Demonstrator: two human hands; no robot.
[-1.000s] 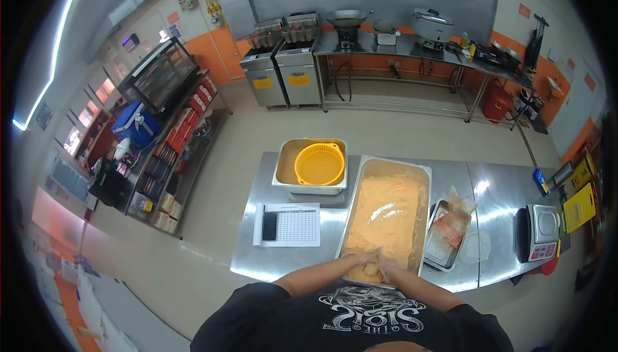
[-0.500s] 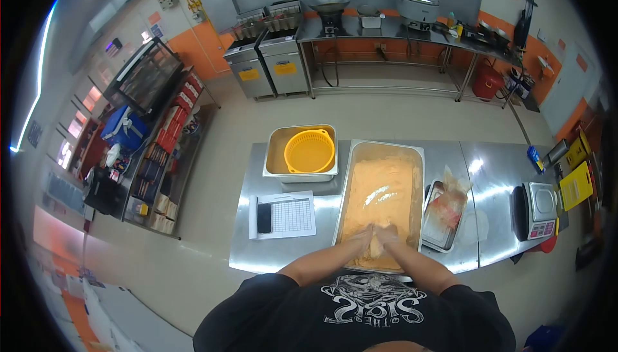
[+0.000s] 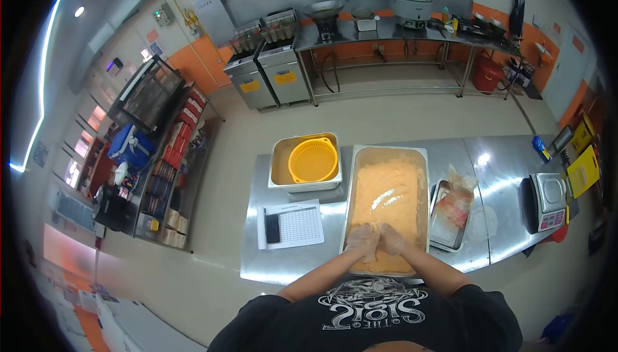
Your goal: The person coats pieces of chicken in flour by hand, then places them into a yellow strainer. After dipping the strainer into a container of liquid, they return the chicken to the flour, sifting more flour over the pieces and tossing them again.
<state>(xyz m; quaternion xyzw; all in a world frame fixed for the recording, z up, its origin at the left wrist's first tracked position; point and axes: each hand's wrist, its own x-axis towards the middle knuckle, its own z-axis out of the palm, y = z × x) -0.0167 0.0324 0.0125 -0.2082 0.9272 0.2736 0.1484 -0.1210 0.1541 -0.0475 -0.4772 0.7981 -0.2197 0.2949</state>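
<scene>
A deep steel tray holds a wide mass of pale orange breading or flour, with whitish streaks near its middle. Over the near part of this mass, my left hand and my right hand are close together, both in clear gloves. Their fingers are curled inward around something pale and coated, which is mostly hidden between them. To the right of the deep tray lies a smaller metal tray with a plastic bag of reddish-pink contents on it.
A steel pan with a yellow basket stands at the back left of the steel table. Nearer are a gridded sheet and a phone. A scale stands at the right. Fryers and a stove counter line the far wall.
My hands have turned from pointing forward with palms together to a curled, slightly wider hold over the mass. The whole view has shifted and tilted slightly.
</scene>
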